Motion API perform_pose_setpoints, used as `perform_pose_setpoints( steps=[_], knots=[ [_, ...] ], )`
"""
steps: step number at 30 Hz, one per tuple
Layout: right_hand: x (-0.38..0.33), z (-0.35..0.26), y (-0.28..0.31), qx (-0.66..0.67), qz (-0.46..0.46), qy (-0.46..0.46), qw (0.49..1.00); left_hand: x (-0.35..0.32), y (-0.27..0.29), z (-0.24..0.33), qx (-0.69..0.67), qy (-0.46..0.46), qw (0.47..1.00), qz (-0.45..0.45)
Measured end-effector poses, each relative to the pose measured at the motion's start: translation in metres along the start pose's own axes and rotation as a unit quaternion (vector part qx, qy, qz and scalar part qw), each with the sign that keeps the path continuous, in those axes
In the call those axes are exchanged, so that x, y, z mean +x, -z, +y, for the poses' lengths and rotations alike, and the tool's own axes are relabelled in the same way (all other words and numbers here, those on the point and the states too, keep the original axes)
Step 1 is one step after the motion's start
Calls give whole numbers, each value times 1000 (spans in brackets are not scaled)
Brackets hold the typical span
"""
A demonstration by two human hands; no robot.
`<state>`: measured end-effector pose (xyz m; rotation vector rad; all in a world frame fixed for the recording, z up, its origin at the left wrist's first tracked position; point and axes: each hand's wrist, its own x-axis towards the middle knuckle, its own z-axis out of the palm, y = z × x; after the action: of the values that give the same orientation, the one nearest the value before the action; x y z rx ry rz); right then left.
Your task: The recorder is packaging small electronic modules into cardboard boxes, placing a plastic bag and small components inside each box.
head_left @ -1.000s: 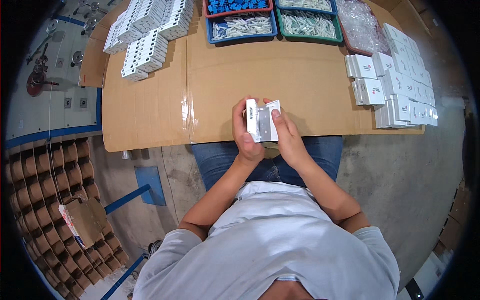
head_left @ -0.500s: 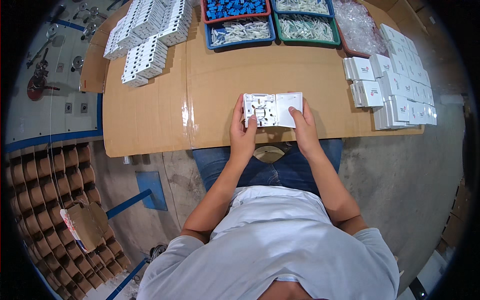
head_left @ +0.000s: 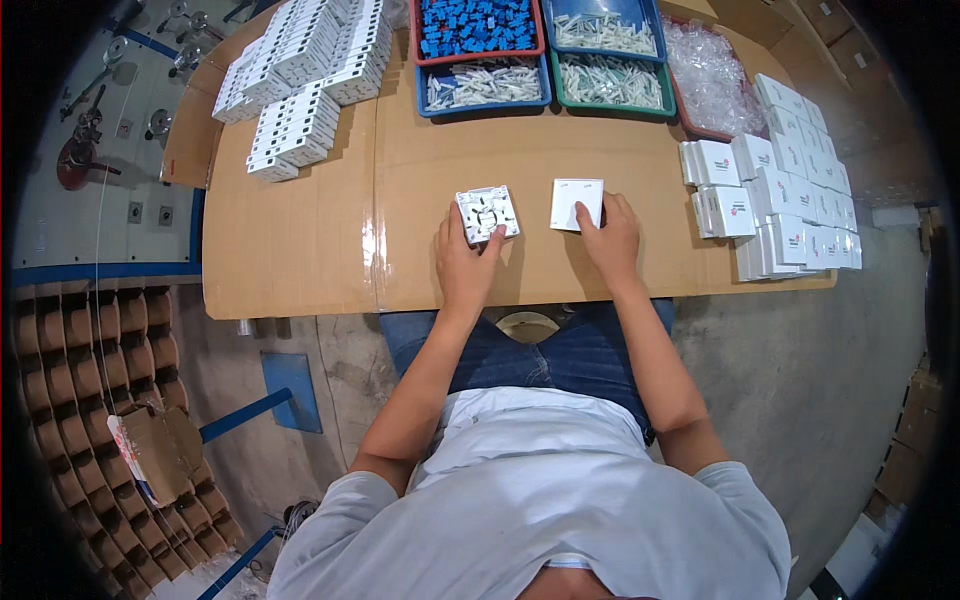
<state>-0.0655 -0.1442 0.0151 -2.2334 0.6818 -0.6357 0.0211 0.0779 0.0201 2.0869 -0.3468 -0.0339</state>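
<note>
Just above the centre of the frame, two white square plastic parts lie flat and apart on the brown cardboard-covered table (head_left: 300, 250). The left one, the base plate (head_left: 487, 213), faces up with its inner side showing: a raised rim, moulded ribs and small round posts around a central opening, all in the same white plastic and turned slightly off square. The left hand (head_left: 467, 262) rests behind it with thumb and fingertips pressed against its near edges, holding it lightly against the tabletop rather than lifting it. To its right lies the cover plate (head_left: 577, 204), a smooth, plain white square with slightly rounded corners and no visible detail on its face. The right hand (head_left: 608, 238) lies flat beside it, fingers spread loosely and touching its right and lower edges, not closed around it. Along the top edge of the frame stand a red tray of blue parts (head_left: 476, 27), a blue tray of pale parts (head_left: 486, 86) and a green tray of pale parts (head_left: 611, 82). In the upper left sit rows of stacked white pieces (head_left: 300, 90), and at the right edge of the table a block of small white boxes (head_left: 780, 205).
</note>
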Motion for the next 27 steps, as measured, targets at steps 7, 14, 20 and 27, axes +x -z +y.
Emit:
perform_pose_setpoints(
  steps=[7,14,20,27],
  knots=[
    [-4,7,-1,-140,80,52,986,4,-3,-2,176,-44,983,2],
    [-14,16,2,-129,27,102,986,9,-7,-11,163,-71,984,5],
    [-13,14,-8,-117,25,90,989,7,-3,-28,191,-94,977,11],
    [-6,18,-2,-139,35,83,986,11,-7,-20,164,-90,982,3]
  ],
)
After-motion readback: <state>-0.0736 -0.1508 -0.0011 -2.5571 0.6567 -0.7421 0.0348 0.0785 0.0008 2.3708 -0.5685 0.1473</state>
